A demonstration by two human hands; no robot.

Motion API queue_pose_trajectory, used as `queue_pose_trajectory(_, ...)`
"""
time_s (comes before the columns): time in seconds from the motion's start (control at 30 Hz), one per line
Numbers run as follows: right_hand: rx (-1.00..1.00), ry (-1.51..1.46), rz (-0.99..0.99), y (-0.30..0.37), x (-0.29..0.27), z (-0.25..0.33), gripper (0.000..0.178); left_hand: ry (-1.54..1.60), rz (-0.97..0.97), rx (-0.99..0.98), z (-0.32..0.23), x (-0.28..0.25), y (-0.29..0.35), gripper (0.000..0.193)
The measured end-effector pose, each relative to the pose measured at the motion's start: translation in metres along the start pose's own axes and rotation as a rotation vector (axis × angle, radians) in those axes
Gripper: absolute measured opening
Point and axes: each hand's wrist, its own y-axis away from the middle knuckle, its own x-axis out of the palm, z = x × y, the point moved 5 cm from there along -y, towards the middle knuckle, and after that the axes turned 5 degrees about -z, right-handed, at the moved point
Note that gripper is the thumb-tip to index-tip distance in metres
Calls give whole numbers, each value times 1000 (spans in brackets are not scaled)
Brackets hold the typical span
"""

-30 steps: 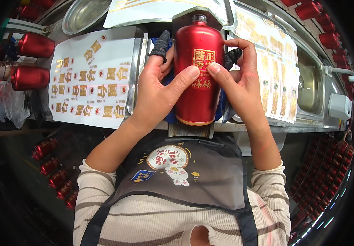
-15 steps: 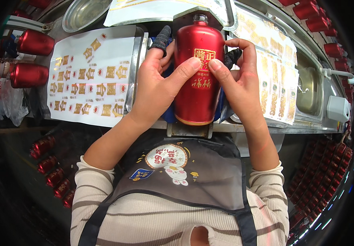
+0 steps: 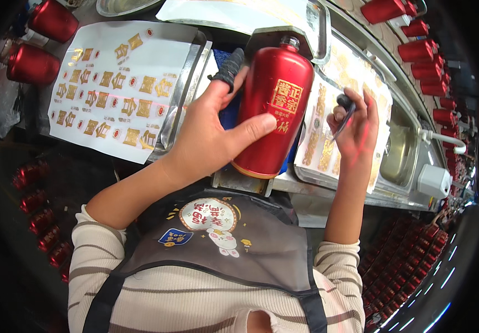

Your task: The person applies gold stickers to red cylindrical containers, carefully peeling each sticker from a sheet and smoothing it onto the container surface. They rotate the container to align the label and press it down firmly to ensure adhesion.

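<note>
My left hand [image 3: 209,136] grips a red bottle [image 3: 272,111] lying on a metal stand, thumb pressed on its gold-and-red label, one finger wearing a dark finger cot. To the right of the bottle, my right hand [image 3: 356,127] hovers over a sheet of gold stickers [image 3: 320,133] and pinches a thin dark tool, apart from the bottle.
A large white sheet of gold stickers [image 3: 111,83] lies in a metal tray at left. Red bottles [image 3: 34,64] stand at the far left, more red bottles [image 3: 422,53] at the upper right, and several others [image 3: 411,266] in crates below the bench. A metal basin [image 3: 400,150] sits right.
My right hand has left the bottle and moved right over the sticker sheet with the tool. My left hand still holds the bottle, thumb on the label.
</note>
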Motion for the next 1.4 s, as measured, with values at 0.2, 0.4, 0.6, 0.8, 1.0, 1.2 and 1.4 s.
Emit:
queue_pose_trajectory(0.2, -650, 656, 138, 85, 80, -2, 42, -11, -34, -41, -6, -1, 5, 60)
queue_pose_trajectory(0.4, -1212, 1063, 112, 60, 125, 33, 27, -70, -15, 35, -7, 3, 6, 62)
queue_pose_trajectory(0.6, -1370, 1154, 973, 140, 121, -4, 26, 301, 26, -108, -1, 2, 1, 55)
queue_pose_trajectory(0.8, -1752, 1306, 752, 96, 151, 10, 15, 208, 25, -161, 8, -1, 6, 37)
queue_pose_trajectory(1.0, -1421, 1242, 724, 92, 138, 15, 25, 139, 2, -88, 7, -7, 10, 37)
queue_pose_trajectory(1.2, -1242, 1137, 580, 97, 107, 6, 24, -34, -46, 13, 18, -6, 10, 45)
queue_pose_trajectory(1.4, -1425, 1047, 795, 129, 96, -12, 29, 21, -54, 54, 4, 1, 1, 61)
